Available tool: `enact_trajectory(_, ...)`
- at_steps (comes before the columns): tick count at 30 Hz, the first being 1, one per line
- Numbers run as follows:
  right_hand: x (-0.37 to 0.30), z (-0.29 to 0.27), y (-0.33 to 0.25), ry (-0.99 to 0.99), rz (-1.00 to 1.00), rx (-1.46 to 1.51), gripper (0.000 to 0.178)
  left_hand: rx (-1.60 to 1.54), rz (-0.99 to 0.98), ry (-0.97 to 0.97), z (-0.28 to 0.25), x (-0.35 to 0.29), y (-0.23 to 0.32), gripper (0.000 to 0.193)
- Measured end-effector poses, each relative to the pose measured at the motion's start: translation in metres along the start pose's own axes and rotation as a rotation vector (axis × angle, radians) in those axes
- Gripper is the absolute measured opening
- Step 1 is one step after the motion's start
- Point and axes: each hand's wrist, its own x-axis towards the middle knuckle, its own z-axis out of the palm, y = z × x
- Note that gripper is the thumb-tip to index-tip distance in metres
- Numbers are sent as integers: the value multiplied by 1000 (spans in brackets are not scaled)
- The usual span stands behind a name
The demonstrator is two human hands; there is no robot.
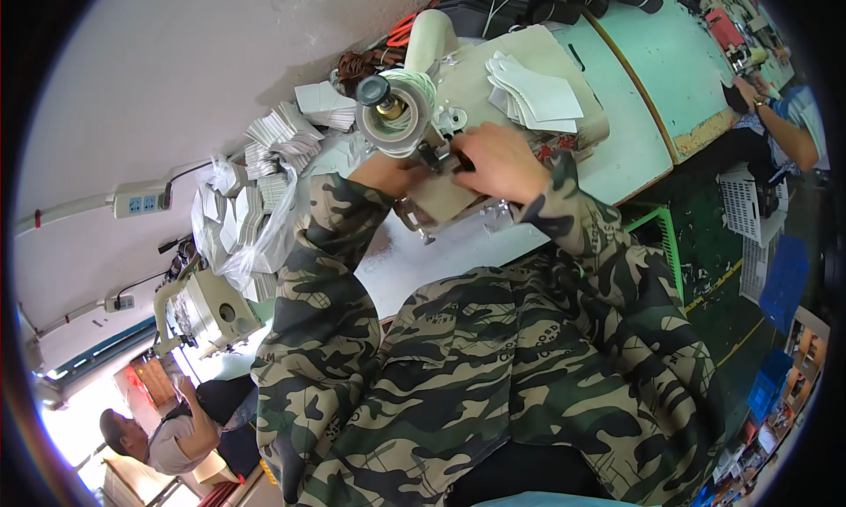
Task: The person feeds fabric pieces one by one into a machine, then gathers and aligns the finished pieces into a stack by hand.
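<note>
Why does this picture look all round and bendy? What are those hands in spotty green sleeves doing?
The camera sits on a person's head and looks down, and its wide lens bends the edges. The two arms in camouflage sleeves are that person's own. The left hand and the right hand press on a flat beige piece at a small machine with a round grey wheel. On the pale table lies a stack of white cut pieces. To the left there are more white pieces in a clear plastic bag. Other people work at the picture's edges.

Flat beige piece [445,199] under sewing-machine needle
</note>
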Motion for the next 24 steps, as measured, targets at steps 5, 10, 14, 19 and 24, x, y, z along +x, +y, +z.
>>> enact_trajectory(5, -16, -2, 3, 7, 14, 97, 16, -21, 61, 274, 42, 15, -28, 29)
enact_trajectory(10, -39, -2, -9, 91, 130, 343, 19, -99, -48, 214, 35, 2, -21, 30)
enact_trajectory(14, -36, -16, -2, 26, 209, 391, 18, -202, -174, 63, 27, -9, -15, 29)
enact_trajectory(19, -48, -19, 3, -18, 234, 432, 18, 23, 23, 274, 40, -9, -16, 27)
enact_trajectory(24, -47, -23, 18, 41, 184, 389, 18, -191, -184, 111, 37, -6, 5, 29)
